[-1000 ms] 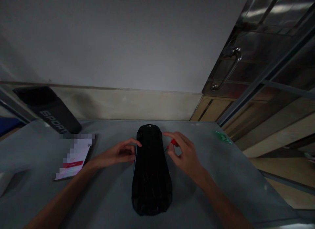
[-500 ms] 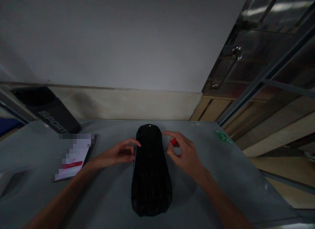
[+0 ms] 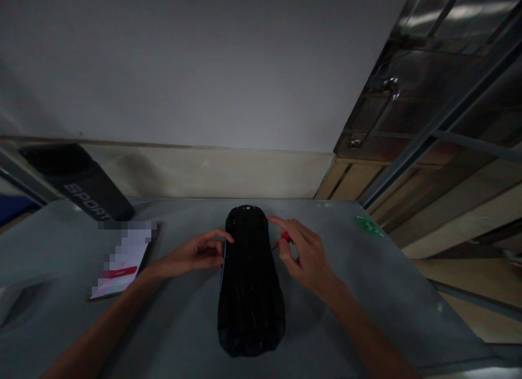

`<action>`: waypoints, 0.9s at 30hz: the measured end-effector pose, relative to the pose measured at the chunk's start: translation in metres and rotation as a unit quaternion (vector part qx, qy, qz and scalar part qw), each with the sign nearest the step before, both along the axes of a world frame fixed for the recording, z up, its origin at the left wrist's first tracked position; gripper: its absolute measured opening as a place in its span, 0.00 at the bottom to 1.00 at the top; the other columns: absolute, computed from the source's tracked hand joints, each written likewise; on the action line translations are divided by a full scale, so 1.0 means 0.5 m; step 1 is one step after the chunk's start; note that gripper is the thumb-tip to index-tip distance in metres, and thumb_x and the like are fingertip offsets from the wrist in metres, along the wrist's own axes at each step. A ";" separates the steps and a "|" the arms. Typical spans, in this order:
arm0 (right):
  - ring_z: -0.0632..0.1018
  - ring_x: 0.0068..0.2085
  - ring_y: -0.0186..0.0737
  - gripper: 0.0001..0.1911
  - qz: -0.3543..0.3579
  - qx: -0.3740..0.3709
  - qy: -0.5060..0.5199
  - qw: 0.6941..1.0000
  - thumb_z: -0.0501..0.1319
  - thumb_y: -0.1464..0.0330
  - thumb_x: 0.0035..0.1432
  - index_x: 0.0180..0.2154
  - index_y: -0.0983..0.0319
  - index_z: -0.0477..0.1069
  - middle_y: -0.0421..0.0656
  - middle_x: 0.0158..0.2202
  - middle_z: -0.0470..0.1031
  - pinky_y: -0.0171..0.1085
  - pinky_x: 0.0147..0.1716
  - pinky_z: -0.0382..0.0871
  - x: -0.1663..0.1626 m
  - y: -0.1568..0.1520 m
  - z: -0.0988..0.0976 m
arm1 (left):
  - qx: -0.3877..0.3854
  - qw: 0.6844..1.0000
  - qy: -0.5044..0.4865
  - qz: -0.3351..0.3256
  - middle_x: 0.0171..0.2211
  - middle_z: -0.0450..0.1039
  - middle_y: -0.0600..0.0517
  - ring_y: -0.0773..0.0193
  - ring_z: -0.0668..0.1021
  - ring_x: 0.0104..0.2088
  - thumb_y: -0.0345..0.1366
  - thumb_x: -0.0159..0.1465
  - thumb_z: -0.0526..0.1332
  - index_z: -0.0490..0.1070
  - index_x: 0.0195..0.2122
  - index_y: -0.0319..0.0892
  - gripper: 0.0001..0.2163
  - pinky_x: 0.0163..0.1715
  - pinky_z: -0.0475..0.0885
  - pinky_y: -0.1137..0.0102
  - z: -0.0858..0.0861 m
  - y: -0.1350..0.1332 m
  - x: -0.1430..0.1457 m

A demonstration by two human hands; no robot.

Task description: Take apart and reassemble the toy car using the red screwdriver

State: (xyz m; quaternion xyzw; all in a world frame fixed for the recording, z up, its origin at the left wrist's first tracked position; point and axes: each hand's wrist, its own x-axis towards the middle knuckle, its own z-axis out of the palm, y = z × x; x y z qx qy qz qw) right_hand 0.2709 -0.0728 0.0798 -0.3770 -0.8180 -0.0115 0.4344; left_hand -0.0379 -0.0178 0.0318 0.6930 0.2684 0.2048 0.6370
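A long black car-shaped object [image 3: 250,281] lies lengthwise in the middle of a grey table [image 3: 367,292], its dark underside up. My left hand [image 3: 194,254] rests against its left side, fingers curled and touching the edge. My right hand [image 3: 304,251] is at its right side, fingers pinched on a small red-handled tool [image 3: 285,238] whose tip points at the object's edge.
A white leaflet with a red stripe [image 3: 122,262] lies at the left. A black box marked SPORT [image 3: 77,183] leans at the back left. A small green piece [image 3: 369,225] lies at the back right. A metal door with a handle [image 3: 379,115] stands at the right.
My right hand has shifted slightly left, bringing the red tool closer to the black object. The left hand and the object have stayed put.
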 end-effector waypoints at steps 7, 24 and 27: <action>0.82 0.35 0.39 0.11 -0.010 0.027 0.000 1.000 0.59 0.68 0.75 0.55 0.56 0.74 0.42 0.37 0.82 0.38 0.38 0.78 -0.004 0.006 -0.009 | -0.002 1.000 -0.002 0.000 0.34 0.69 0.57 0.65 0.72 0.36 0.41 0.72 0.66 0.65 0.60 0.45 0.19 0.38 0.64 0.69 0.005 -0.004 0.000; 0.84 0.43 0.39 0.14 0.045 0.009 0.049 0.998 0.59 0.74 0.74 0.56 0.55 0.74 0.43 0.44 0.85 0.40 0.44 0.79 -0.010 0.003 -0.001 | -0.007 1.000 -0.007 -0.001 0.33 0.70 0.56 0.64 0.73 0.35 0.42 0.70 0.67 0.67 0.60 0.47 0.19 0.38 0.66 0.70 0.002 -0.001 0.000; 0.83 0.43 0.39 0.14 0.061 0.000 0.055 0.997 0.59 0.74 0.74 0.56 0.55 0.74 0.42 0.45 0.84 0.40 0.45 0.79 -0.013 0.002 0.004 | -0.005 1.000 -0.006 0.001 0.34 0.69 0.56 0.64 0.72 0.35 0.43 0.71 0.67 0.67 0.60 0.46 0.20 0.38 0.65 0.69 0.002 -0.002 -0.001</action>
